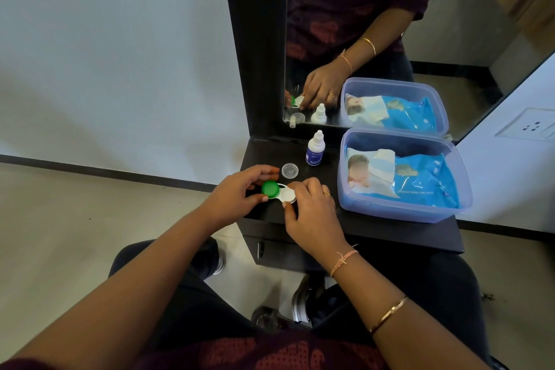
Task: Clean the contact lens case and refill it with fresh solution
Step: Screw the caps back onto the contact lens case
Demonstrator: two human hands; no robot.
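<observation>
We see the contact lens case [279,193] just above the dark shelf [375,230], near its front left corner, with both hands on it. The left hand [237,194] pinches the end with the green cap [269,188] between thumb and fingers. The right hand [312,210] has its fingers curled round the white cap [289,196]. Just behind the case lies a small clear round lid [290,170]. Behind that, near the back edge, a white dropper bottle [315,149] stands upright; we cannot read the small white print on its blue label. A clear plastic tub [404,211] fills the right side and holds a blue wipes pack [423,182], its lettering too small to read
</observation>
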